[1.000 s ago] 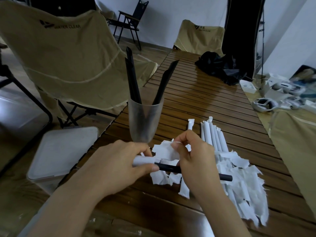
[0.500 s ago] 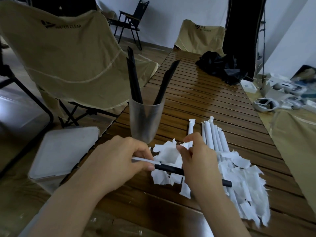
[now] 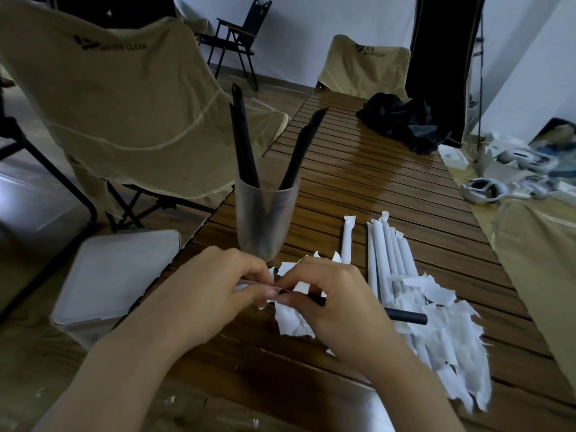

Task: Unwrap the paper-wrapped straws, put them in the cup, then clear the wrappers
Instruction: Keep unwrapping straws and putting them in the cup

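lying crosswise just before the cup (image 3: 263, 222), the black straw (image 3: 405, 315) was pinched by both hands, left hand (image 3: 215, 294) gripping its wrapper remnant (image 3: 246, 286), right hand (image 3: 333, 300) nearer its bare end.

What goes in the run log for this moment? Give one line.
step: unwrapping | left hand: grips wrapper end | right hand: grips black straw | cup: four straws in
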`<action>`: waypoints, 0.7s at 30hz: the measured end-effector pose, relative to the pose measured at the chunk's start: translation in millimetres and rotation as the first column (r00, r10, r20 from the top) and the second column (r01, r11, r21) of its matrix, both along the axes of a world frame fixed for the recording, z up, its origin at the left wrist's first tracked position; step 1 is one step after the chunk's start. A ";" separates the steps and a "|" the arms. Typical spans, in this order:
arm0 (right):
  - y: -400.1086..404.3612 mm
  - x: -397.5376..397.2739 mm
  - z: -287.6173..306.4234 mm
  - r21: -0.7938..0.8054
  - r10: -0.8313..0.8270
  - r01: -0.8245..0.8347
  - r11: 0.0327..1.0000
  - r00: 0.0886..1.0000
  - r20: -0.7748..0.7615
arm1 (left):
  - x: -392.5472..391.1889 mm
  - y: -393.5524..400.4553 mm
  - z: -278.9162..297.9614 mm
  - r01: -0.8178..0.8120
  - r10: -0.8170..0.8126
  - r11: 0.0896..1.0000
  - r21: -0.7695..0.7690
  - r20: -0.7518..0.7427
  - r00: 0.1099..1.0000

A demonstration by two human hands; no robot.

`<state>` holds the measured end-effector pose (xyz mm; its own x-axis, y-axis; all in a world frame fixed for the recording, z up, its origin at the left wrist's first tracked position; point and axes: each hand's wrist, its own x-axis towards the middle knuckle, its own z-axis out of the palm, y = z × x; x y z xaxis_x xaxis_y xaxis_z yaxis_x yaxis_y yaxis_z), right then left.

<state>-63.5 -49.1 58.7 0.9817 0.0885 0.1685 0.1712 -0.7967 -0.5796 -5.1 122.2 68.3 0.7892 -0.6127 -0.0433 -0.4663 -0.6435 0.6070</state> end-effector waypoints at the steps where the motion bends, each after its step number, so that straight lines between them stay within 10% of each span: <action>1: 0.7 0.9 -0.7 0.015 -0.010 0.010 1.000 1.000 -0.006 | -0.1 -0.3 -0.4 0.002 -0.002 1.000 -0.004 0.000 1.000; 21: -1.7 1.7 0.3 0.039 -0.122 0.120 0.992 0.991 0.056 | -3.8 -7.6 6.8 -0.003 0.046 0.972 -0.235 0.180 0.983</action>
<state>-61.9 -50.8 59.0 0.9733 -0.0376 0.2262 0.1087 -0.7930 -0.5995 -8.9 114.7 75.1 0.7851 -0.5690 0.2448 -0.5693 -0.5072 0.6470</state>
